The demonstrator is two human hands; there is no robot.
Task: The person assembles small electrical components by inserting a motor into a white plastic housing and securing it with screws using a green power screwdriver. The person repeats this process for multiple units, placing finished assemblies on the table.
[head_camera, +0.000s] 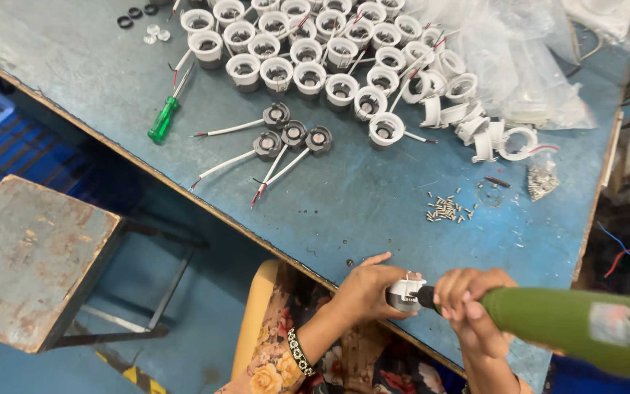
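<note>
Head view
Left hand (364, 290): fingers wrapped around a white round lamp housing (405, 293), thumb extended along the table edge; bracelet at the wrist.
Lamp housing: held at the near edge of the blue worktable (373, 197), between both hands.
Right hand (468, 299): fingers closed together around the front of a green electric screwdriver (585, 325), its black tip touching the housing.
Screws (446, 209): loose pile on the table, beyond the hands.
Finished housings (315, 51): grouped at the far side, white wires attached.
Grey sockets (293, 135): four, with leads, mid-table.
Hand screwdriver (163, 119): green handle, left of the sockets.
Stool (34, 255): left of the table.
</note>
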